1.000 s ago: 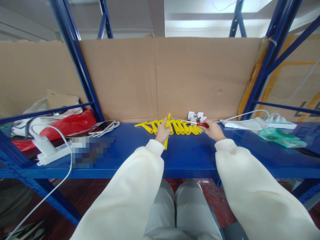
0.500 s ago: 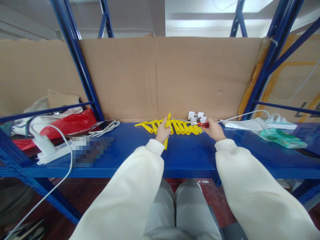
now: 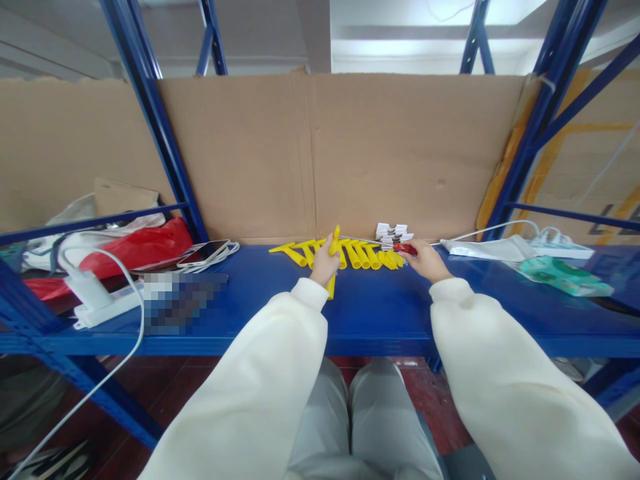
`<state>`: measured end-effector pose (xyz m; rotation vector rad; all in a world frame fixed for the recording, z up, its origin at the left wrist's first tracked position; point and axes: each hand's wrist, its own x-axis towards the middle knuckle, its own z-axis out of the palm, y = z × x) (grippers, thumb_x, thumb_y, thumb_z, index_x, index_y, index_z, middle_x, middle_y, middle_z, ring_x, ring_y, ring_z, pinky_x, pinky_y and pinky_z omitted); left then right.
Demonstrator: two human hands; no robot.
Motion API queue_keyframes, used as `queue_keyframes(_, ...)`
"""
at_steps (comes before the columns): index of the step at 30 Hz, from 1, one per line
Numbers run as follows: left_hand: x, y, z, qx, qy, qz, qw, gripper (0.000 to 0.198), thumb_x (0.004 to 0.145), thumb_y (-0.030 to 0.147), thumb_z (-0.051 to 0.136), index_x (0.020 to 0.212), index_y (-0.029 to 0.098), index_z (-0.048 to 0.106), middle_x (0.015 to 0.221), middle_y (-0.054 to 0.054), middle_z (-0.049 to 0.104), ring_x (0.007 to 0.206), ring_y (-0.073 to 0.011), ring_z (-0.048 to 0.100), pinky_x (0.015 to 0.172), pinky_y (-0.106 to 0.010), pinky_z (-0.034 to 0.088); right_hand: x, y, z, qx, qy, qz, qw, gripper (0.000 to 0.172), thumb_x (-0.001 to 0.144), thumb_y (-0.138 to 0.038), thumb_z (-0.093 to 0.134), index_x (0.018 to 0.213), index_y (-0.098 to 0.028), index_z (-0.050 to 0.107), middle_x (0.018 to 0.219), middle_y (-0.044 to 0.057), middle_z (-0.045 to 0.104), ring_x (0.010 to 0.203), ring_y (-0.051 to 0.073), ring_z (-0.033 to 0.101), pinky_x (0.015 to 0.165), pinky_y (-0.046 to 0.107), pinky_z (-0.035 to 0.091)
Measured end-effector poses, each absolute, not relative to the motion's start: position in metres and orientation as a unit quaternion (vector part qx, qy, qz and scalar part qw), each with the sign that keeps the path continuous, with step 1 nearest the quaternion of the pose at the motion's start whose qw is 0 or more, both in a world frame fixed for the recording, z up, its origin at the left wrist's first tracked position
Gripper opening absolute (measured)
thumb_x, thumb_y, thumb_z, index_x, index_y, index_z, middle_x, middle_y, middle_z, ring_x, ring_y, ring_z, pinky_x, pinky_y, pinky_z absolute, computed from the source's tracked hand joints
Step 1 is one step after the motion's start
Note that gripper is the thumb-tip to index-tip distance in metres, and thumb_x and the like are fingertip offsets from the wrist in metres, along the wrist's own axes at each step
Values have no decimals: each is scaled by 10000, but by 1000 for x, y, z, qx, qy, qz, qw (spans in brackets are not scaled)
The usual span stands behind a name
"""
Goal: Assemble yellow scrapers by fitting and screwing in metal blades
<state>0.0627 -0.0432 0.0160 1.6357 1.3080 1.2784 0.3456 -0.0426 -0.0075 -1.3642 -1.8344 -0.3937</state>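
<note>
My left hand (image 3: pixel 324 264) is closed around a long yellow plastic piece (image 3: pixel 333 250) and holds it nearly upright over the blue shelf (image 3: pixel 370 313). In my right hand (image 3: pixel 426 260) is a red-handled screwdriver (image 3: pixel 403 249); its thin metal shaft reaches left toward the top of the yellow piece. A row of several like yellow pieces (image 3: pixel 360 253) lies on the shelf behind both hands. Just behind them stands a small stack of white parts (image 3: pixel 393 233).
A phone (image 3: pixel 204 253) and white cable lie to the left, near a power strip (image 3: pixel 95 297) and a red bag (image 3: pixel 135 253). A white pouch (image 3: pixel 487 249), another power strip (image 3: pixel 557 248) and a teal packet (image 3: pixel 563 275) sit to the right. Cardboard (image 3: pixel 350 153) backs the shelf.
Almost nothing has moved. My right hand has shifted the screwdriver handle very slightly; my left hand keeps the yellow piece in the same place.
</note>
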Motion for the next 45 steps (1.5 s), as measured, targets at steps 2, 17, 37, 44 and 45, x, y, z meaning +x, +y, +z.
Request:
queue_keyframes(2,63,-43,16,626,503,489,340,702,919,102,528,1566,300,343,1316,-138,630,613,-85,667,454,-151,439,346,-44,-8,-551,-714,-154,403,227,852,-378,609,995,-208,652,973,131,715,915,293,659,800,416,526)
queue_keyframes(17,63,-43,16,630,512,478,335,668,909,80,525,1538,271,409,1274,-111,628,548,-44,600,441,-148,430,342,-50,-4,-565,-712,-156,386,150,849,-348,587,881,-215,650,902,117,722,845,276,658,734,380,509)
queue_keyframes(37,64,-46,15,633,518,454,353,722,896,80,545,1570,233,337,1163,-126,680,512,-54,579,395,-144,396,341,-52,-5,-590,-707,-148,361,155,820,-396,646,836,-245,678,825,74,745,748,253,683,623,321,474)
queue_keyframes(44,65,-47,16,637,511,451,361,708,890,52,536,1557,225,373,1202,-142,674,516,-59,584,393,-146,397,343,-50,-6,-581,-722,-139,349,182,841,-357,611,907,-240,735,868,89,758,786,263,686,675,353,514)
queue_keyframes(45,65,-48,16,637,510,451,362,712,890,46,534,1558,228,368,1221,-144,670,515,-55,581,395,-144,394,342,-50,-6,-585,-723,-134,343,183,845,-351,605,909,-240,735,873,89,758,786,262,687,675,352,515)
